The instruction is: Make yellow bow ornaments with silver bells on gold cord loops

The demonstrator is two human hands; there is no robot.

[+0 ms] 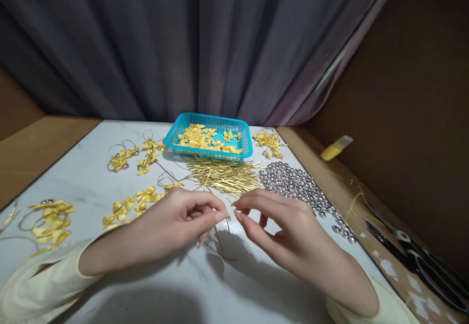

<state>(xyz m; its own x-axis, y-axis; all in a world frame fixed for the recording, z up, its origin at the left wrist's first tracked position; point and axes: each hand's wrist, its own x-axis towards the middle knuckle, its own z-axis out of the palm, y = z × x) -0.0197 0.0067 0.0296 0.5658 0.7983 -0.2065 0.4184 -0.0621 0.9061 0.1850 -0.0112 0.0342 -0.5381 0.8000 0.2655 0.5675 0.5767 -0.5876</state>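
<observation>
My left hand [186,214] is closed in a pinch, thumb against fingers, on a thin gold twist tie [219,240]. Strands of it hang below the fingertips over the white table. Just to the right, my right hand [274,216] brings thumb and forefinger close together, almost touching the left fingertips. Whatever sits between those right fingertips is too small to make out. Behind both hands lies a pile of gold twist ties [227,175]. Yellow ribbon bows [126,209] lie beside my left forearm, partly covered by it.
A blue basket [172,140] of yellow bows stands at the back. Silver bells [289,182] spread to the right. Bows with wire loops [51,221] lie at left, more bows [269,140] at back right. Black scissors [414,260] and a yellow tube [335,149] rest on the right board.
</observation>
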